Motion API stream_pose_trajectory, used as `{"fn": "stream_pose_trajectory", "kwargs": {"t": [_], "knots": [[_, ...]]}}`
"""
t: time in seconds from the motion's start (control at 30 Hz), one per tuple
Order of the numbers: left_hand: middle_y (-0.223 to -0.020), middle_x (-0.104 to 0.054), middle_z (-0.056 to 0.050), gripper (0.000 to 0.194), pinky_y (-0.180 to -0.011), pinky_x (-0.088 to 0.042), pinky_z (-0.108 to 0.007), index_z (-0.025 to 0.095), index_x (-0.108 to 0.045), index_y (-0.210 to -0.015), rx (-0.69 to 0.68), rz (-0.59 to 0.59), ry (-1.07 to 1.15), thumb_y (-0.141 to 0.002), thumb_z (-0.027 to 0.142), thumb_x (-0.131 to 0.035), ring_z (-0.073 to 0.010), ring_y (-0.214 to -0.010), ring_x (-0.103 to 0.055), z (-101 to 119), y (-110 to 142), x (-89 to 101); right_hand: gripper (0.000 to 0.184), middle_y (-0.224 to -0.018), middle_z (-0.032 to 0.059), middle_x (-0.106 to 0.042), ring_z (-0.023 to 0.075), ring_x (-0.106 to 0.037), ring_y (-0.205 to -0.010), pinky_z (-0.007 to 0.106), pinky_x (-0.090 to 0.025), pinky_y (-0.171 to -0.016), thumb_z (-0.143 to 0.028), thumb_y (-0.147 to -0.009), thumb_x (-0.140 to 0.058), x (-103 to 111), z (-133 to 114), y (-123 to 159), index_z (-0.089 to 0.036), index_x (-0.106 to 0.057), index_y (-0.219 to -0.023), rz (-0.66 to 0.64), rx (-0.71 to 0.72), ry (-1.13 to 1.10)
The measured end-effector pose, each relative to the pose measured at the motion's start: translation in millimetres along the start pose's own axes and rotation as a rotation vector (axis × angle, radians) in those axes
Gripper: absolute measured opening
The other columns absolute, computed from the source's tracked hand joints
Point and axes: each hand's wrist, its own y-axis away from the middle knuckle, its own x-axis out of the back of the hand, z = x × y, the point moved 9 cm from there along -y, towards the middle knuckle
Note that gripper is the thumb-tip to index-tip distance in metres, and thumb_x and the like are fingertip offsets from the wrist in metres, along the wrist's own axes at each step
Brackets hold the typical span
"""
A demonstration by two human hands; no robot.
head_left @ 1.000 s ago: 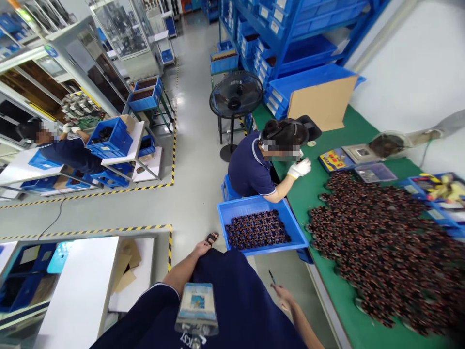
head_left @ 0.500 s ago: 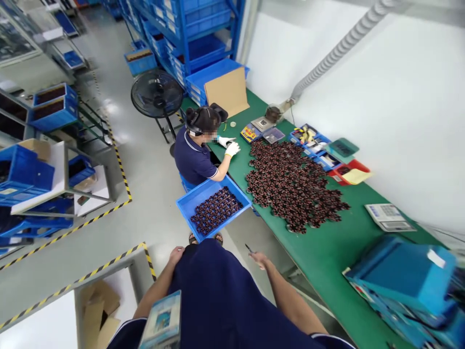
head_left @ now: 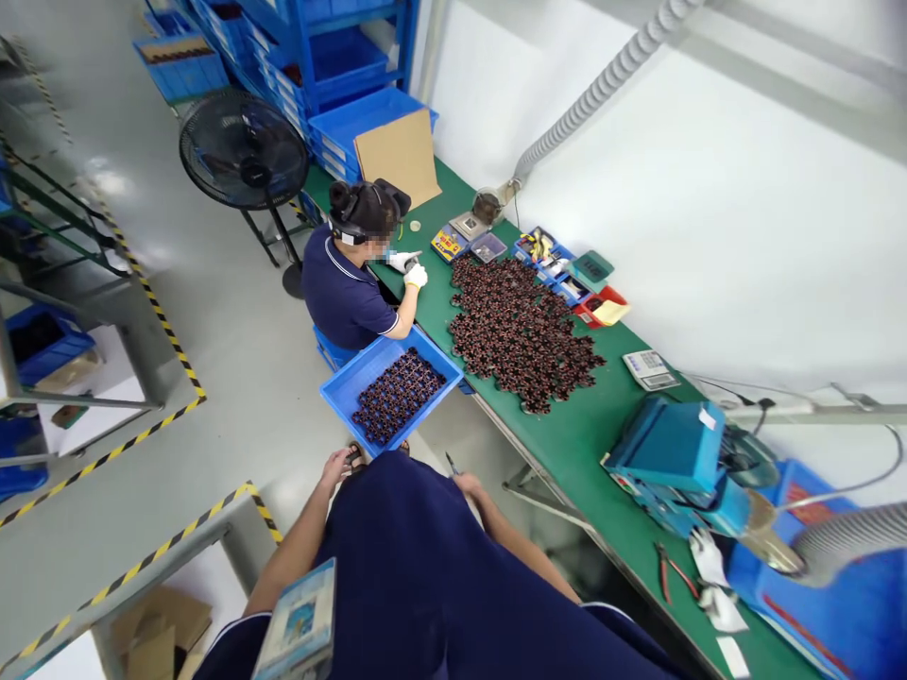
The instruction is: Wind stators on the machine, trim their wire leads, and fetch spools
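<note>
1. Two lots of dark coils lie ahead of you: a wide heap of copper-wound coils (head_left: 521,335) on the green workbench (head_left: 567,463), and a smaller batch of coils (head_left: 398,397) in a blue plastic tray (head_left: 333,397) off the bench.
2. Your hands have drawn in against your navy shirt (head_left: 425,557) as the view swung along the bench. Neither touches the tray.
3. Your left hand (head_left: 333,469) is open, fingers spread. Your right hand (head_left: 466,485) appears to pinch a slim pointed tool (head_left: 451,464), just ahead of your shirt.
4. Your shirt hides part of that right hand, so you cannot tell how firm the grip is. The tool's tip is too small to identify.
</note>
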Motion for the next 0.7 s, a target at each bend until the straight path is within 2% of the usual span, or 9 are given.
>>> {"fn": "stream_pose_trajectory", "kwargs": {"t": [0.1,0.2,0.33,0.43,0.57,0.7], "knots": [[-0.14,-0.081,-0.016,0.069,-0.106,-0.067,-0.046,0.02,-0.064,-0.163,-0.002,0.005,0.096,-0.113,0.068,-0.071,-0.0289,-0.123,-0.082,11.2,-15.7,-7.6,0.042,-0.143,0.0101,-0.078,0.0269,-0.079,-0.122,0.047,-0.071,-0.104,-0.047,-0.113,-0.081,22.5,-16.7,-19.7,-0.019,-0.076,-0.144,0.01,0.008,0.055],[-0.139,-0.083,-0.017,0.079,-0.104,-0.066,-0.041,0.023,-0.06,-0.169,-0.004,0.026,0.171,-0.109,0.073,-0.076,-0.0294,-0.128,-0.082,26.3,-30.4,-13.4,0.042,-0.142,0.0105,-0.078,0.0266,-0.079,-0.122,0.048,-0.071,-0.105,-0.047,-0.113,-0.08,66.0,-47.4,-50.4,-0.018,-0.076,-0.144,0.076,0.104,0.103],[-0.137,-0.083,-0.014,0.057,-0.106,-0.068,-0.047,0.017,-0.071,-0.155,0.011,0.067,0.22,-0.115,0.058,-0.075,-0.0269,-0.118,-0.083,47.3,-42.3,-16.2,0.041,-0.145,0.0112,-0.078,0.0266,-0.078,-0.125,0.05,-0.07,-0.109,-0.047,-0.114,-0.079,134.1,-109.0,-101.4,-0.019,-0.076,-0.144,0.181,0.27,0.156],[-0.135,-0.082,-0.012,0.045,-0.107,-0.069,-0.05,0.016,-0.076,-0.145,0.051,0.142,0.219,-0.115,0.05,-0.078,-0.0268,-0.117,-0.082,53.4,-44.2,-13.7,0.042,-0.146,0.0115,-0.077,0.0275,-0.078,-0.127,0.051,-0.069,-0.11,-0.047,-0.114,-0.08,173.5,-158.8,-145.1,-0.019,-0.076,-0.145,0.248,0.353,0.198],[-0.14,-0.08,-0.013,0.043,-0.107,-0.07,-0.05,0.017,-0.075,-0.147,0.124,0.24,0.182,-0.116,0.046,-0.077,-0.0273,-0.121,-0.081,47.7,-35.8,-16.0,0.044,-0.153,0.0131,-0.074,0.0291,-0.076,-0.134,0.054,-0.067,-0.115,-0.046,-0.114,-0.079,198.7,-210.9,-202.9,-0.02,-0.074,-0.149,0.293,0.391,0.246],[-0.141,-0.079,-0.012,0.043,-0.105,-0.071,-0.049,0.017,-0.075,-0.148,0.175,0.281,0.102,-0.115,0.042,-0.08,-0.0281,-0.121,-0.081,43.2,-23.3,-28.7,0.048,-0.156,0.0137,-0.073,0.0303,-0.074,-0.138,0.056,-0.065,-0.118,-0.047,-0.114,-0.078,199.9,-240.3,-241.3,-0.021,-0.072,-0.154,0.246,0.412,0.292]]}}
